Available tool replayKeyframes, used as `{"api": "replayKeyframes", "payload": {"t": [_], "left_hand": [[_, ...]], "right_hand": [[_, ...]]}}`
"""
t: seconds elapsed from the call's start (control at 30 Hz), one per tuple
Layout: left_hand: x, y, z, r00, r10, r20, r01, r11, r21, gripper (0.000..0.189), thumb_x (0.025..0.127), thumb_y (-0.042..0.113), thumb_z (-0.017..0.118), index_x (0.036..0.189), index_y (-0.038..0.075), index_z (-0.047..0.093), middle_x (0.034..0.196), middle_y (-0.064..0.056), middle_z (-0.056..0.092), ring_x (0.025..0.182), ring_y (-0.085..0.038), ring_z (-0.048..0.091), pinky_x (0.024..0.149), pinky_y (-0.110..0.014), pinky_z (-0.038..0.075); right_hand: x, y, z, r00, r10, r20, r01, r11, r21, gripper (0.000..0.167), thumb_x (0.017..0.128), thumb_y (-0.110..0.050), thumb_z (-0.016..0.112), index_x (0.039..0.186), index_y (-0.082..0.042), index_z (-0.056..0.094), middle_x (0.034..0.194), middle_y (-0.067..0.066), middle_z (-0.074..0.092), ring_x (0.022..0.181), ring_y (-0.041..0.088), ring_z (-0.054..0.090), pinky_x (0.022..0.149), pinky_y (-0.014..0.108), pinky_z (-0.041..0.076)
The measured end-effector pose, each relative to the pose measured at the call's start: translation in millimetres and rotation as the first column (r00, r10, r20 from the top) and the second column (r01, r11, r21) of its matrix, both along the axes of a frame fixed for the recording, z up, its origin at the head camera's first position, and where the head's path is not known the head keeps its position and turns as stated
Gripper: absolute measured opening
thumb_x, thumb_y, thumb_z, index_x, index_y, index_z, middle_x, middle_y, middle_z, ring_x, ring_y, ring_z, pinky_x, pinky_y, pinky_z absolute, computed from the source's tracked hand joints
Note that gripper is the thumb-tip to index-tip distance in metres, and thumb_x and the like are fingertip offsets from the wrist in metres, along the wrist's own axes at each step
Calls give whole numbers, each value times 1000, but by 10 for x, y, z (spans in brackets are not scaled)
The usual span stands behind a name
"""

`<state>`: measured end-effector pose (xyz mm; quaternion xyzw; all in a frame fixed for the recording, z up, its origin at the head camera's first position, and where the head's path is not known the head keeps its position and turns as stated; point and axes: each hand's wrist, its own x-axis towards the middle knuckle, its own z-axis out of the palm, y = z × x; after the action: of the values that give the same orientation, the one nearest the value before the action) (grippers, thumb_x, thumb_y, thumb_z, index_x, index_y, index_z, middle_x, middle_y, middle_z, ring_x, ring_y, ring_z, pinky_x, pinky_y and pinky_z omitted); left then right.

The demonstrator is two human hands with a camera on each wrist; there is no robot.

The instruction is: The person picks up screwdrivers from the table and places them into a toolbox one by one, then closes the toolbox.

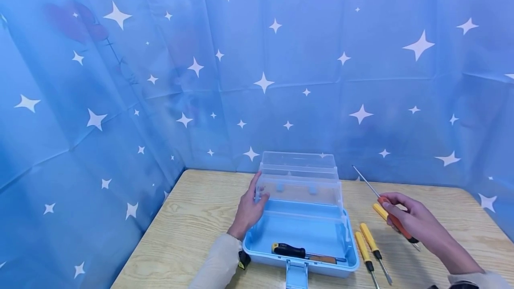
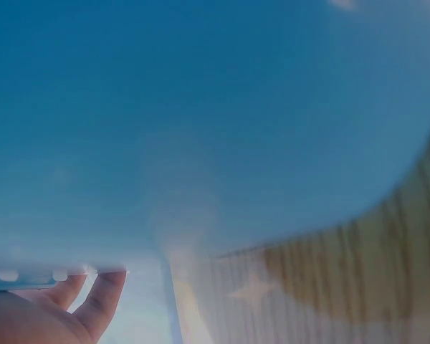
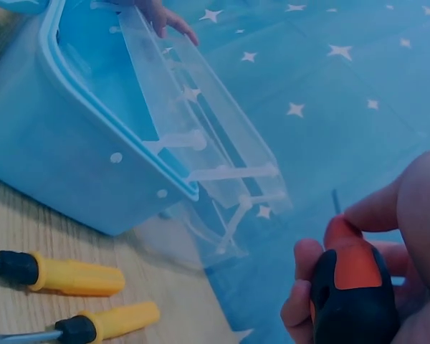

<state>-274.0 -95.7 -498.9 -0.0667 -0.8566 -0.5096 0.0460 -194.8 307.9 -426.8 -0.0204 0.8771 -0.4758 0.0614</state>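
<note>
An open toolbox (image 1: pixel 259 258) with a light-blue base stands at the middle of the table, its clear lid (image 1: pixel 297 159) raised at the back. My left hand (image 1: pixel 247 208) grips the left edge of the clear upper part, thumb in front. Above the table on the right, my right hand (image 1: pixel 413 217) holds an orange-and-black screwdriver (image 1: pixel 395 222) by its handle, the shaft angled up and left. Inside the box lie a black-and-yellow screwdriver (image 1: pixel 289 250) and an orange-brown handle (image 1: pixel 323 259). The left wrist view is mostly filled by the blue box wall (image 2: pixel 201 129).
Two yellow-handled screwdrivers (image 1: pixel 368 237) lie right of the box. Another yellow handle (image 1: pixel 380 211) is partly hidden by my right hand. The box's front latch (image 1: pixel 296 274) hangs down. A star-patterned blue curtain (image 1: pixel 305 57) stands behind the wooden table (image 1: pixel 192 217).
</note>
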Motion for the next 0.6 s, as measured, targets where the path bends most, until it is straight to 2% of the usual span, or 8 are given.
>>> {"api": "replayKeyframes", "payload": {"t": [0.17, 0.23, 0.6], "left_hand": [[-9, -5, -21, 1000, -1, -1, 1, 1000, -2, 64, 101, 41, 52, 153, 52, 17, 144, -10, 53, 132, -34, 52, 102, -63, 44], [-11, -4, -26, 1000, -3, -3, 3, 1000, -1, 64, 101, 40, 52, 153, 52, 17, 145, -10, 53, 132, -34, 51, 102, -63, 44], [7, -3, 5, 1000, -4, 13, 4, 1000, 6, 63, 101, 43, 52, 152, 54, 18, 146, -11, 51, 133, -34, 50, 103, -64, 43]], "right_hand": [[-22, -46, 48, 1000, -12, 5, 12, 1000, 17, 60, 105, -42, 45, 143, 4, 40, 115, 18, 59, 79, 19, 62, 65, 36, 55], [-33, -58, 63, 1000, -13, 6, 13, 1000, 19, 60, 105, -43, 45, 143, 4, 41, 117, 19, 58, 81, 19, 63, 65, 36, 55], [-64, -155, 101, 1000, 3, -30, -3, 1000, -4, 56, 105, -37, 47, 141, 5, 42, 106, 13, 61, 76, 17, 62, 61, 33, 54]]}}
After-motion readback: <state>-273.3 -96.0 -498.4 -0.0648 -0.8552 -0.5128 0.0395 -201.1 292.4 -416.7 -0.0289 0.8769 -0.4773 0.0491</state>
